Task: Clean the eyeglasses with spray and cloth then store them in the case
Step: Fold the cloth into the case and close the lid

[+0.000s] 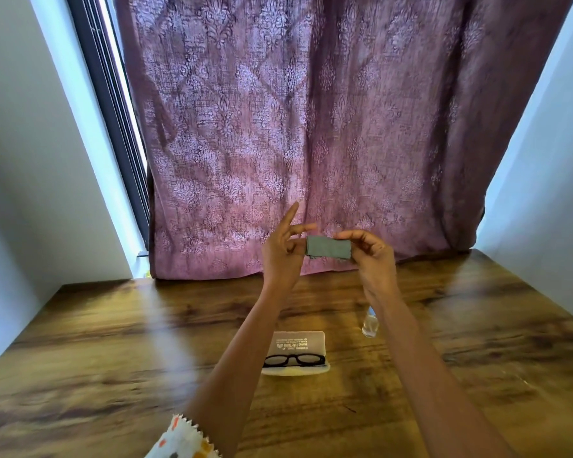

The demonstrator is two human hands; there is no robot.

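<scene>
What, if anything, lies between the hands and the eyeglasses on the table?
Nothing visible. The left hand and right hand are up at the cloth; the eyeglasses lie uncovered on the open case; the spray bottle stands aside, right of them.

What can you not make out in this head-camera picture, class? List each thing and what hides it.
Head view only.
1. Small clear spray bottle: top hidden behind the right forearm.
2. Print on the white open glasses case: too small, upside down.
3. Folded grey cloth: right end covered by the grip of the right hand.
4. Left hand: whether it pinches the cloth's left end is too small to tell.
</scene>
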